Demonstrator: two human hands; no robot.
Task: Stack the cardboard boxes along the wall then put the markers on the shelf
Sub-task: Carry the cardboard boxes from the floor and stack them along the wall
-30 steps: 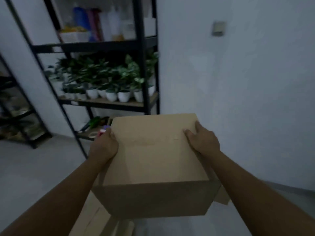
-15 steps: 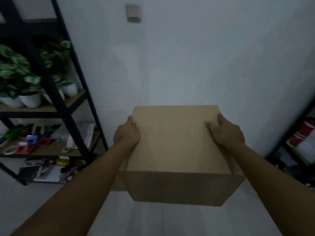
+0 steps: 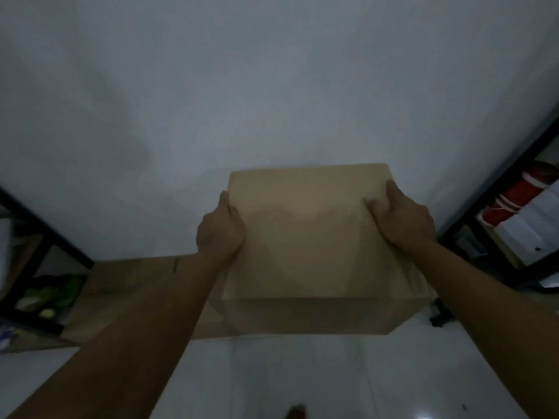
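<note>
I hold a plain brown cardboard box point(image 3: 305, 237) in front of me, close to the white wall. My left hand point(image 3: 219, 229) grips its left edge and my right hand point(image 3: 400, 219) grips its right edge, thumbs on top. Below and to the left, another cardboard box point(image 3: 130, 291) lies on the floor against the wall, partly hidden by my left forearm and the held box. No markers are visible.
A black metal shelf point(image 3: 45, 246) with blurred green items stands at the left edge. Another black shelf point(image 3: 496, 258) at the right holds red and white packages. The white wall point(image 3: 272, 86) fills the upper view; pale floor tiles point(image 3: 302, 373) lie below.
My view has swung right and down, away from the plant shelf toward the bare wall. The box, still in both hands, is now nearer the wall above the box on the floor.
</note>
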